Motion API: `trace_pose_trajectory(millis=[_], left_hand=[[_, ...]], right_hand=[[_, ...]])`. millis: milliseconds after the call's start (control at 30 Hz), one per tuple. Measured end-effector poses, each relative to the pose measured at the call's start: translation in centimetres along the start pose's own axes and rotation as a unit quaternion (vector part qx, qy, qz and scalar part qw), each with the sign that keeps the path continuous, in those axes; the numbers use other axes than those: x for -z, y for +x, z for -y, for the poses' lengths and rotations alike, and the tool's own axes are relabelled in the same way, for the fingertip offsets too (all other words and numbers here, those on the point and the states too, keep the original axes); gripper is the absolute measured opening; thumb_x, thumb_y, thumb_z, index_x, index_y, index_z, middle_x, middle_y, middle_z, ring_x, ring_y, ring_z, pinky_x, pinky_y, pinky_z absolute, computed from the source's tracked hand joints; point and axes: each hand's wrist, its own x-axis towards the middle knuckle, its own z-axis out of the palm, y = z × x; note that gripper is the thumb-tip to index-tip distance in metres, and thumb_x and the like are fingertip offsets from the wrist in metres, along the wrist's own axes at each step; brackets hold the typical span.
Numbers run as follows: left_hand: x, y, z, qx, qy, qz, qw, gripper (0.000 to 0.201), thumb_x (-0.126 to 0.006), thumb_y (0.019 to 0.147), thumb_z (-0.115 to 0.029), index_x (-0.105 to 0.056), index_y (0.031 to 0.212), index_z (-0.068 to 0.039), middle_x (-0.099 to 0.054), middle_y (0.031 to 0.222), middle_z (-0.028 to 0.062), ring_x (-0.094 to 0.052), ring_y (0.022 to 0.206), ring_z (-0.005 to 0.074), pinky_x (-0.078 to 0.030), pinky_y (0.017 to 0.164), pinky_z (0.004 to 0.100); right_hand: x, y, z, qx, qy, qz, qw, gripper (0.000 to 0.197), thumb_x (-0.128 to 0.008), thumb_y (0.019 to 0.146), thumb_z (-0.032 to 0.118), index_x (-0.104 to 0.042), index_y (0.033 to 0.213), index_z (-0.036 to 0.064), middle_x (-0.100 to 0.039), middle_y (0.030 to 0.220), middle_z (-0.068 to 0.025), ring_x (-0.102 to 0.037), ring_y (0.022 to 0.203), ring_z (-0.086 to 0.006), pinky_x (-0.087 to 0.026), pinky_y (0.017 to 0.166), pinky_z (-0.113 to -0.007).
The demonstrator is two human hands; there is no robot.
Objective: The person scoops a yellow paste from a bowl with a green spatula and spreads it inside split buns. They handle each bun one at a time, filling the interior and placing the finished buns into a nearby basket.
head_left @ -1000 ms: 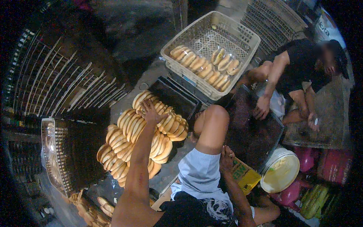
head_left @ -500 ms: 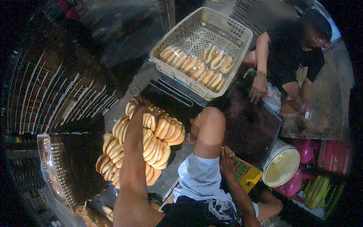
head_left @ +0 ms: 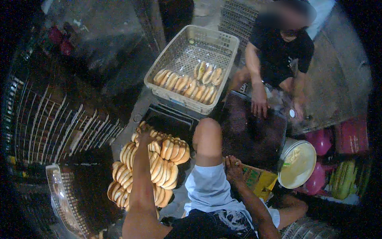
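My left arm stretches over a large heap of split bread rolls [head_left: 163, 171] on a dark surface. My left hand [head_left: 146, 133] is among the rolls at the heap's far end. Its fingers are dim and blend with the bread, so I cannot tell if they grip one. My right hand [head_left: 234, 167] is beside my raised knee, next to a yellow and brown carton [head_left: 258, 181]. It is open, fingers pointing away from me, with nothing visible in it. Beyond the heap, a pale plastic crate [head_left: 153, 63] contains rows of filled rolls in clear wrap.
Opposite sits another person [head_left: 284, 55], hands over a dark tabletop [head_left: 252, 131]. A white bucket [head_left: 298, 163] with pale yellow contents stands at the right, near pink containers [head_left: 318, 142]. Wire racks [head_left: 59, 123] and a plastic-lined basket [head_left: 63, 199] are at the left.
The view has shifted, moving the crate lower and left in the picture. The other person has straightened, one hand now over the dark tabletop. My left hand remains at the heap's far end.
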Motion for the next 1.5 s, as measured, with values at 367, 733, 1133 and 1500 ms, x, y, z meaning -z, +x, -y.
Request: trace_pose_trajectory(millis=[367,733,1133,1500], left_hand=[[1.8,-2.6,6.9,-0.135,-0.425,-0.292,0.846,0.107,-0.083,0.061,-0.067,-0.05,0.145,-0.011,-0.046,0.143,0.0142,-0.036,0.133,0.0381,-0.034,0.11,0.0588],[21.2,-29.6,-11.3,-0.24,-0.443,-0.451,0.736,0.067,-0.084,0.061,-0.012,-0.055,0.122,-0.011,-0.04,0.132,0.0121,-0.042,0.133,0.0278,-0.047,0.101,0.0437],[17.5,-41.5,-31.7,-0.76,0.029,-0.334,0.556,0.029,-0.076,0.08,-0.034,-0.068,0.103,-0.019,-0.056,0.135,0.0022,-0.045,0.138,0.0283,-0.041,0.104,0.0603],[12.1,-42.8,-29.3,-0.652,-0.085,-0.106,0.746,0.048,-0.076,0.084,-0.043,-0.063,0.115,-0.009,-0.058,0.125,0.0129,-0.054,0.123,0.0337,-0.038,0.106,0.0555]], right_hand=[[-2.3,-1.0,0.0,-0.034,0.06,0.023,0.997,0.069,-0.059,0.09,0.04,-0.044,0.143,-0.0014,-0.049,0.139,-0.0211,-0.044,0.133,-0.0368,-0.031,0.111,-0.053],[5.7,3.8,0.0,-0.216,0.446,-0.063,0.866,0.073,-0.052,0.098,0.056,-0.044,0.144,0.0003,-0.055,0.135,-0.0181,-0.052,0.125,-0.0381,-0.038,0.108,-0.052],[10.9,-2.9,-8.6,-0.259,0.911,0.061,0.315,0.071,-0.042,0.101,0.055,-0.035,0.154,0.008,-0.051,0.149,-0.0145,-0.046,0.139,-0.0301,-0.037,0.116,-0.046],[3.4,-8.6,-10.4,-0.326,0.741,0.129,0.573,0.055,-0.052,0.101,0.036,-0.047,0.146,0.0049,-0.055,0.145,-0.0167,-0.05,0.135,-0.0311,-0.039,0.114,-0.044]])
